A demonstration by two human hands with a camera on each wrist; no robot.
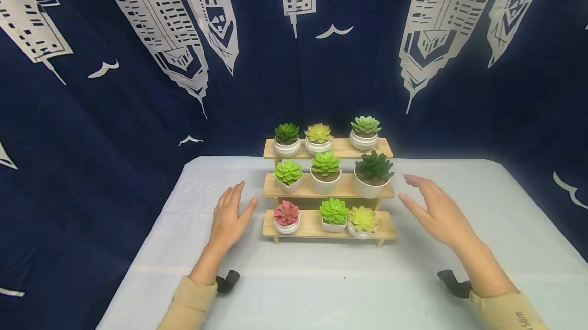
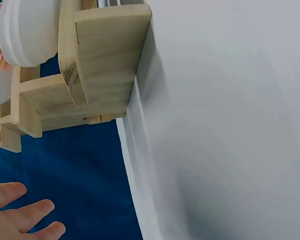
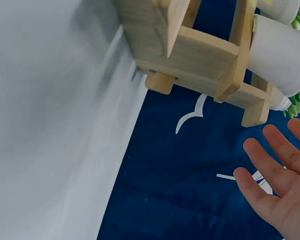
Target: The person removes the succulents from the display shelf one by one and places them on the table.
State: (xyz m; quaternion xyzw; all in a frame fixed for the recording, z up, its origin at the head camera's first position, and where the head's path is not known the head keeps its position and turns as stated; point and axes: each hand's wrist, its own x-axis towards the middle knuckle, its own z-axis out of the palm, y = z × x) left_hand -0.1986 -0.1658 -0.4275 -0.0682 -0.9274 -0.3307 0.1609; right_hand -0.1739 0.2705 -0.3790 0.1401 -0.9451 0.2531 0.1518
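Note:
A three-tier wooden stand (image 1: 303, 233) bears several potted succulents in white pots. On the bottom tier are a red succulent (image 1: 286, 212), a bright green one (image 1: 334, 210) and a yellow-green one (image 1: 363, 219). Two light green plants and a dark green succulent (image 1: 374, 167) fill the middle tier, with three more on top. My left hand (image 1: 229, 220) hovers left of the stand, fingers spread and holding nothing. To the right, my right hand (image 1: 438, 212) is likewise spread, apart from the stand. Both wrist views show the stand's wooden end (image 2: 110, 55) beside the spread fingers (image 3: 265, 160).
The stand rests on a white-covered table (image 1: 321, 289). Behind it hangs a dark blue cloth (image 1: 298, 80) printed with white buildings and birds. Black wrist-worn pieces (image 1: 455, 284) stick out near both sleeves.

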